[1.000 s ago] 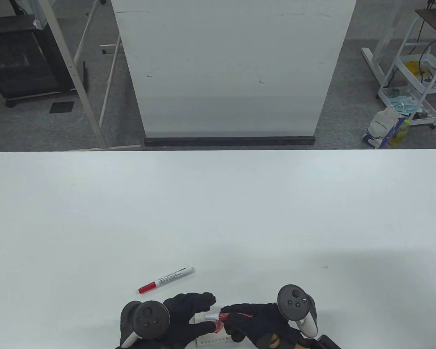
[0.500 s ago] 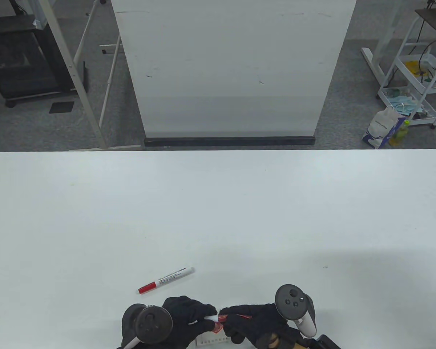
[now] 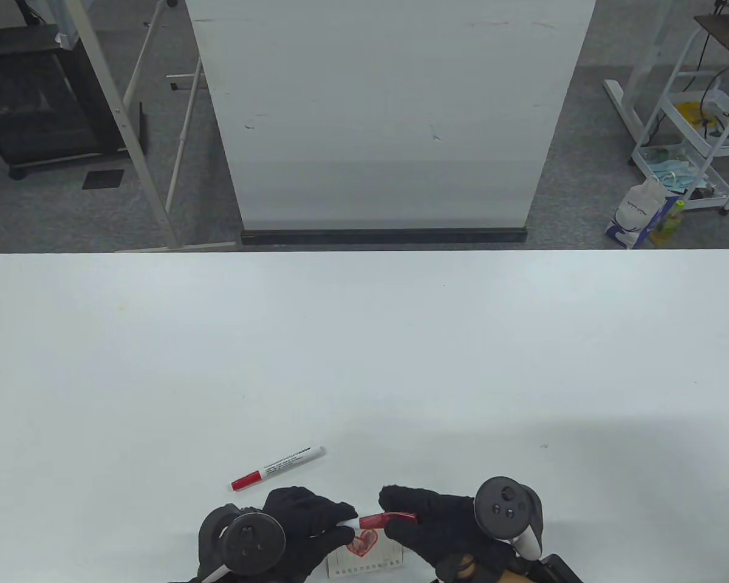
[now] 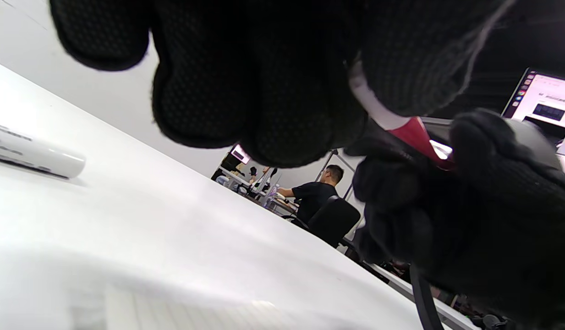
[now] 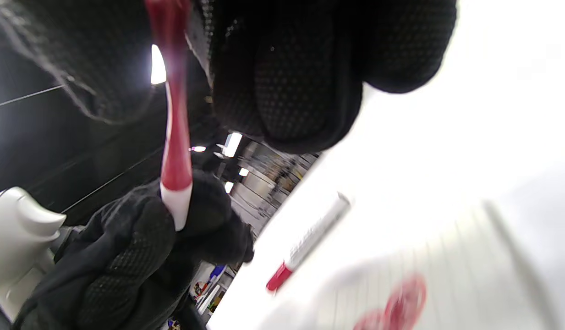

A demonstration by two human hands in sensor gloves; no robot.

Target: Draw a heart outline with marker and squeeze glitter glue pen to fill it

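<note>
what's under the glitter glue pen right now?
Held above the table by both hands, the glitter glue pen is over a small notepad bearing a red heart. The left hand covers the pad's left edge; the heart's fill is too small to judge.

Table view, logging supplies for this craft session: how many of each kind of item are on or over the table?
Markers: 1, the capped red marker lying on the table.
Glitter glue pens: 1, the glitter glue pen, gripped by the right hand, its white tip pinched by the left hand.
Paper sheets: 1, the paper bearing the red heart.
Total: 3.
</note>
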